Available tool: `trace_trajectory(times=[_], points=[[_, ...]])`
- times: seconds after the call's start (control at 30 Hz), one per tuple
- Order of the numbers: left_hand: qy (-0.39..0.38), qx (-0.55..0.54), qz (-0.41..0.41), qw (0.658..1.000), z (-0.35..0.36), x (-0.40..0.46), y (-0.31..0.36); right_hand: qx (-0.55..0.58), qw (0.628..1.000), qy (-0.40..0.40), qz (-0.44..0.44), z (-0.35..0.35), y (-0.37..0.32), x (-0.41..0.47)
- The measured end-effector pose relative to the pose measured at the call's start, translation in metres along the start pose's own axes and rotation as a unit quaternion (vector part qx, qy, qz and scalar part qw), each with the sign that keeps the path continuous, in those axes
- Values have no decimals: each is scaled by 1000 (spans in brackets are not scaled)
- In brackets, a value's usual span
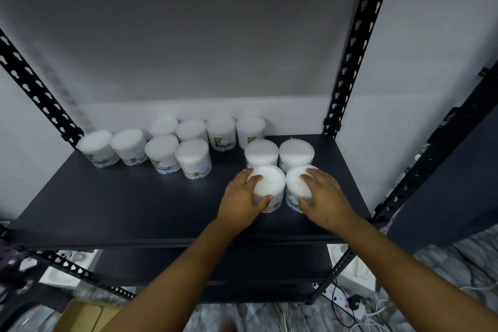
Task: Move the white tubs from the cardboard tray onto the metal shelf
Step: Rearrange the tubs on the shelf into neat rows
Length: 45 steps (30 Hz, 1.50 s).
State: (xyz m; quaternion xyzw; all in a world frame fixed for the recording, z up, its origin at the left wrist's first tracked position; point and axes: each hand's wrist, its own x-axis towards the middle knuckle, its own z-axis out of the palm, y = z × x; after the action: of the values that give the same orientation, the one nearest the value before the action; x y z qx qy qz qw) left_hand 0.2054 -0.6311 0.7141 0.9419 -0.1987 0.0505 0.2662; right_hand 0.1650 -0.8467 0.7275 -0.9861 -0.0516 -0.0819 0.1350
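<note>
Hands [244, 194] [322, 197] grip two upright tubs [270, 183]

White wall [188, 48] behind. Marbled floor [436, 272] below, strewn with cables [342, 312] and a power strip [347, 302] at lower right. White foam trays [67, 269] at lower left, another white tray [358, 269] at right.

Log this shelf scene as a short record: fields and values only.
surface: dark metal shelf
tubs on shelf: twelve white tubs, all upright
left hand: grips front tub
right hand: grips neighbouring tub to its right
behind them: two more tubs, close together
other tubs: eight further left, toward the wall
cardboard tray: only a corner in view, bottom left
</note>
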Motion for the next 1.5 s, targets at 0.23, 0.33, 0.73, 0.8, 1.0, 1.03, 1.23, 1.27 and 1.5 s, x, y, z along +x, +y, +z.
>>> trace_trajectory(times=[0.23,0.33,0.73,0.8,1.0,1.03,1.23,1.27,1.5], points=[[-30,-20,-7,999,-3,0,-3,22,999,-27,7,0,0,1],[-30,-24,-6,999,-3,0,-4,24,999,-26,7,-1,0,1],[-9,-9,2,1000,-3,-2,-8,20,1000,-2,-9,0,-9,1],[-18,17,1,1000,-8,-2,-11,13,1000,-3,-13,3,-11,5],[-37,70,-27,996,-25,2,-32,22,999,-27,-4,9,-33,25],[-38,71,-32,996,-30,3,-37,23,999,-30,-3,10,-39,30],[-22,67,-49,996,-60,8,-77,18,999,-35,-19,17,-86,65],[-18,64,-49,997,-66,9,-85,23,999,-32,-22,18,-96,72],[-4,57,-71,996,-109,18,-150,13,998,-32,-48,38,-163,116]])
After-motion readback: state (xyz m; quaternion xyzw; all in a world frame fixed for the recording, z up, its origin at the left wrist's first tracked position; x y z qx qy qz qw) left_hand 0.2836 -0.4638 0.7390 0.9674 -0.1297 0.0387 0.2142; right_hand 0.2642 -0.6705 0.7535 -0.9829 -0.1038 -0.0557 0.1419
